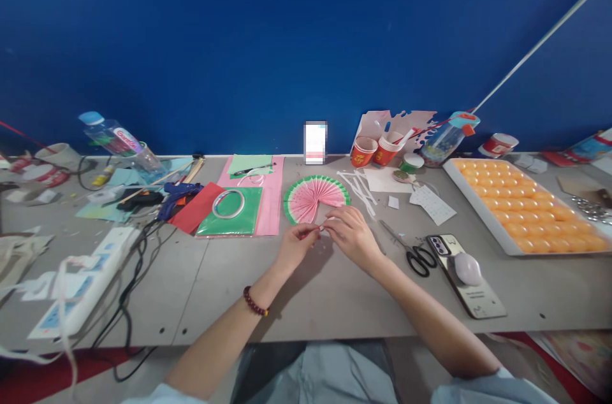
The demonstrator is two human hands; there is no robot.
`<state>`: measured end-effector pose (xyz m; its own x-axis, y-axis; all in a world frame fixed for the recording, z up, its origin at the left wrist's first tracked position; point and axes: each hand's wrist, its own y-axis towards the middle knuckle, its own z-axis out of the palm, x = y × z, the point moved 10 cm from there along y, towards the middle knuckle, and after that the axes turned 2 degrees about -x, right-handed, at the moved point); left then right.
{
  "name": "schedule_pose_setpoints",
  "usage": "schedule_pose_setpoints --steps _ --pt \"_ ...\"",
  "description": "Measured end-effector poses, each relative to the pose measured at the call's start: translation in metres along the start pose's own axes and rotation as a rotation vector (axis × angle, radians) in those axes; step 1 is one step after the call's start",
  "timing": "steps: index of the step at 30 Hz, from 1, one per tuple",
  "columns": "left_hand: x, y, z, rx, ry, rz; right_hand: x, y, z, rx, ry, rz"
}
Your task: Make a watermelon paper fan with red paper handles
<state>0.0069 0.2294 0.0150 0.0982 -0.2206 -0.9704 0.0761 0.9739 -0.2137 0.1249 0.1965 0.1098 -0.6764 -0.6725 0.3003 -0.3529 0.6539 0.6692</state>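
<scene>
A pleated paper fan (313,195), pink with a green rim like a watermelon slice, lies spread on the grey table (335,289). My left hand (297,243) and my right hand (350,235) meet at its near pivot point. Both hands pinch the fan's folded base, fingertips close together. A dark red bead bracelet (255,302) sits on my left wrist.
Left of the fan lie green and pink paper sheets (241,209) with a tape roll (228,203), a blue glue gun (179,194), a power strip (86,280) and cables. To the right are scissors (415,252), a phone (466,273), a tray of orange balls (526,206), paper cups (377,150) and bottles.
</scene>
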Motion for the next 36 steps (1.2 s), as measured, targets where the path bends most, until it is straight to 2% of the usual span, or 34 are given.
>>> schedule_pose_setpoints --steps 4,7,15,19,27,32,36 --pt "-0.007 -0.004 0.005 0.014 -0.015 0.061 -0.003 -0.003 -0.010 -0.132 0.023 0.114" --pt "-0.010 -0.005 0.005 -0.006 -0.042 0.104 -0.002 -0.005 -0.011 -0.173 0.086 0.137" --pt "-0.007 -0.003 0.000 -0.055 -0.038 0.211 -0.001 -0.008 -0.011 -0.222 0.112 0.146" --pt "-0.014 -0.008 0.002 -0.049 0.024 0.276 0.002 -0.009 -0.010 -0.224 0.089 0.157" --pt "-0.034 -0.020 0.008 -0.042 0.187 0.441 0.012 -0.008 -0.008 -0.196 -0.021 0.080" --pt "-0.034 -0.020 0.012 0.002 0.163 0.390 0.012 -0.009 -0.006 -0.163 -0.079 0.060" --pt "-0.016 -0.015 0.014 0.027 0.030 0.213 0.004 -0.008 -0.011 -0.191 -0.007 0.138"
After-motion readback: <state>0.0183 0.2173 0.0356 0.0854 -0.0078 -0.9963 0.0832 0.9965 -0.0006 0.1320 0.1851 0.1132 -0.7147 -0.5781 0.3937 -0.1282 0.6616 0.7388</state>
